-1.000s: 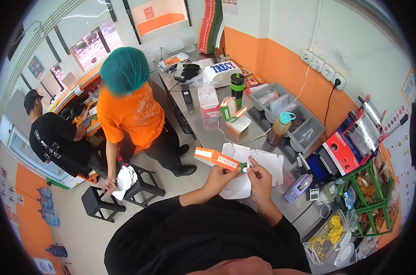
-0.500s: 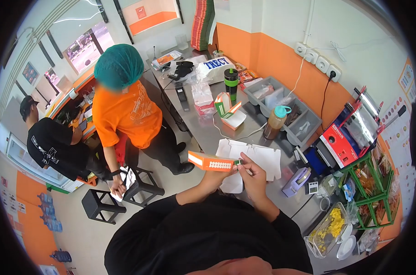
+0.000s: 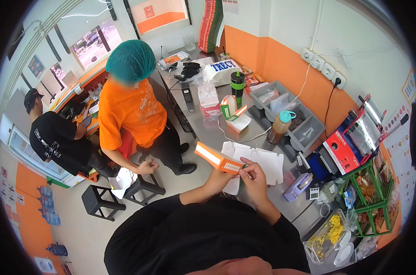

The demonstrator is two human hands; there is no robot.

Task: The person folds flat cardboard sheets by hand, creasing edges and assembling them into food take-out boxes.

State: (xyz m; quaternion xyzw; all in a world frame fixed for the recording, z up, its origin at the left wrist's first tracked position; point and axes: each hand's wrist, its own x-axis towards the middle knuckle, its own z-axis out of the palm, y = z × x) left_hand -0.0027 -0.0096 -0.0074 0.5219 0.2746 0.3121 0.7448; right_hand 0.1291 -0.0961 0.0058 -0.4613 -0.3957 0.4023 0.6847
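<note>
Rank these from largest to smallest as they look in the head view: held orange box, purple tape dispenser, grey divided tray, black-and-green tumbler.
1. Grey divided tray
2. Held orange box
Too alike to rank, both smaller: black-and-green tumbler and purple tape dispenser.

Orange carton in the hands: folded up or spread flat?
Folded up: the orange carton shows panels meeting at an angle, held by the left hand and right hand.

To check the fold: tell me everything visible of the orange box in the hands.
The orange box looks like card, at least partly folded, with white areas, a row of white shapes along one side and green at its right end. It is held tilted in midair beside the metal counter: left hand underneath, right hand pinching the green end.
</note>
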